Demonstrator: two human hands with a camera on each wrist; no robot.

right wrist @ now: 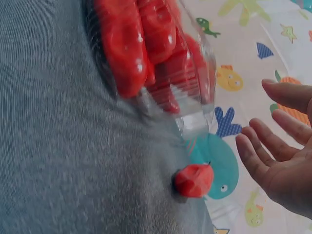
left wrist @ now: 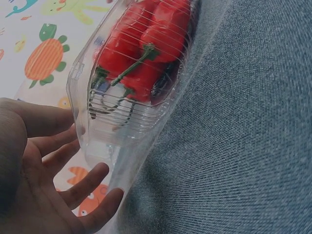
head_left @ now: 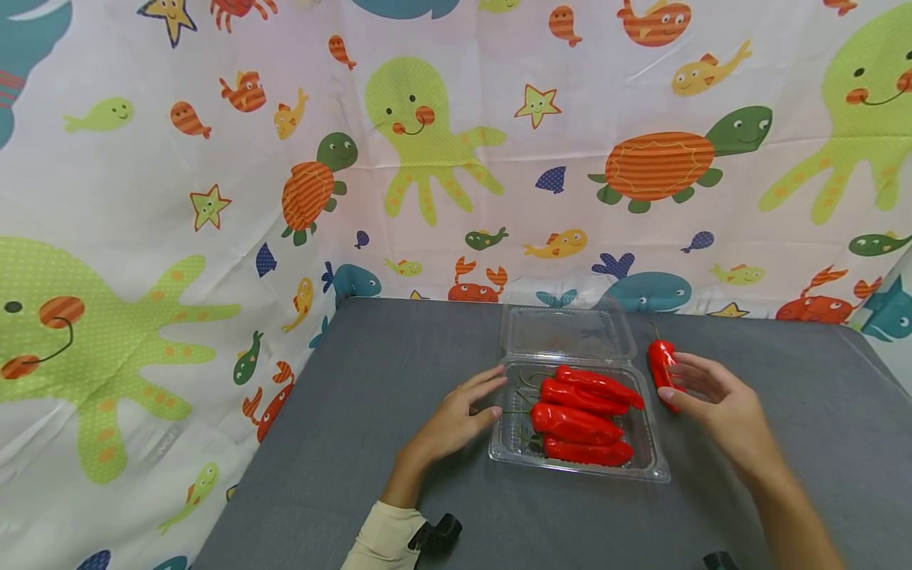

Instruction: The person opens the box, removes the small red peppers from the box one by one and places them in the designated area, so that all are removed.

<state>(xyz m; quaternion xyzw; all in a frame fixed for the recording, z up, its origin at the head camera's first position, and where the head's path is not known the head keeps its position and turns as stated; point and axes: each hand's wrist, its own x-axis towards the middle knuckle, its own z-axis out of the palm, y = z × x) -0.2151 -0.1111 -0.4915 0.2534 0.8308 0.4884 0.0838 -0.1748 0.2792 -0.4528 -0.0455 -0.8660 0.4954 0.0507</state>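
Observation:
A clear plastic clamshell box [head_left: 580, 469] lies with its lid [head_left: 566, 332] folded back. Several red peppers [head_left: 577, 423] with green stems rest side by side in its base. At the box's left side is my left hand [head_left: 456, 419], fingers spread and relaxed; in the left wrist view the fingertips are at the clear wall, and I cannot tell how firmly they touch. One more red pepper [head_left: 661, 360] lies on the table right of the box. Just beside it hovers my right hand [head_left: 723, 408], loosely opened; the right wrist view shows this pepper [right wrist: 194, 180] apart from the fingers.
The grey cloth-covered table [head_left: 399, 356] extends on both sides of the box. Behind it and to the left hangs a white curtain [head_left: 442, 253] printed with sea animals. A black wrist strap mount [head_left: 436, 534] sits on the left cuff.

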